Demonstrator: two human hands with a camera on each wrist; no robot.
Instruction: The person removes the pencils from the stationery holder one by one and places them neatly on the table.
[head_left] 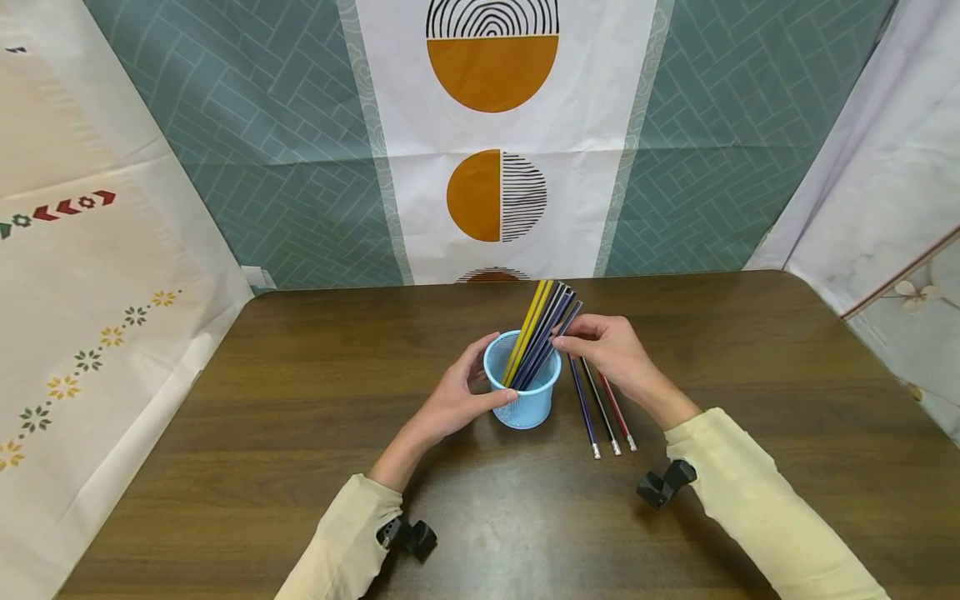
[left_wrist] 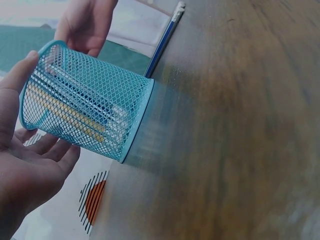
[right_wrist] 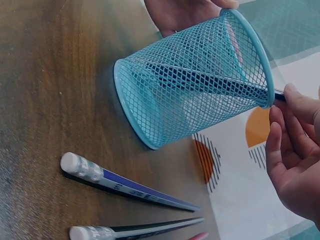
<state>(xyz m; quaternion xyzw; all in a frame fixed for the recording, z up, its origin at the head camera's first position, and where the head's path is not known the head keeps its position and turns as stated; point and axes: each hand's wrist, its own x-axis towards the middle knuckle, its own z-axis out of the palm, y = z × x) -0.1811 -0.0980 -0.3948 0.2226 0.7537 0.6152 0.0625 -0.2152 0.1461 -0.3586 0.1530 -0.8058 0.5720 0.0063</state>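
Observation:
A light-blue mesh pencil cup (head_left: 522, 411) stands upright on the table. Yellow and dark pencils (head_left: 531, 333) lean inside it toward the upper right. My left hand (head_left: 456, 393) holds the cup from the left, thumb at the near rim and fingers round the far side. At the right rim, my right hand (head_left: 613, 354) pinches a dark blue pencil (head_left: 573, 317) between thumb and fingers. Through the mesh in the right wrist view, that pencil (right_wrist: 215, 82) slants down inside the cup. The right hand's fingers hide part of it.
Right of the cup, a blue pencil (head_left: 584, 408), a black pencil (head_left: 602, 408) and a red pencil (head_left: 618, 414) lie side by side on the brown wooden table (head_left: 337, 358), eraser ends toward me. A patterned cloth (head_left: 300, 167) hangs behind the table's far edge.

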